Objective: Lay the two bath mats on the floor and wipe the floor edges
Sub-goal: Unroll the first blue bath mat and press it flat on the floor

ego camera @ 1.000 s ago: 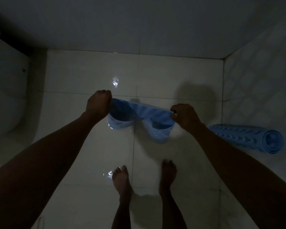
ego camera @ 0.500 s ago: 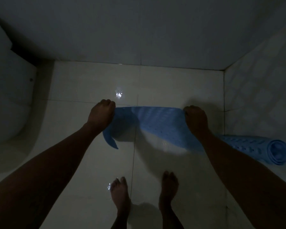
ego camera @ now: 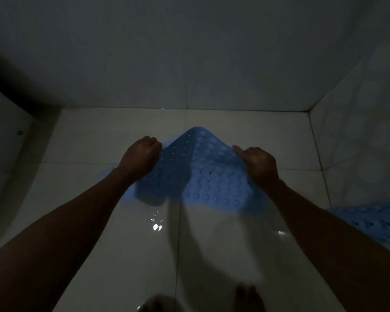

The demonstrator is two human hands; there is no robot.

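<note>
A blue rubber bath mat (ego camera: 203, 176) with bumps and small holes hangs unrolled between my hands, peaked up in the middle above the white tiled floor (ego camera: 234, 255). My left hand (ego camera: 140, 156) grips its left edge and my right hand (ego camera: 259, 163) grips its right edge. The second blue bath mat (ego camera: 374, 224) lies rolled on the floor at the right, partly behind my right forearm.
A white toilet (ego camera: 7, 158) stands at the left. Grey walls close the floor at the back and right, meeting in a corner (ego camera: 309, 111). Wet glints show on the tiles (ego camera: 157, 224). My bare feet (ego camera: 245, 298) are at the bottom edge.
The mat has opened out from a sagging strip into a wide sheet held higher and farther forward. Both hands rose with it, and the view tilted up toward the wall.
</note>
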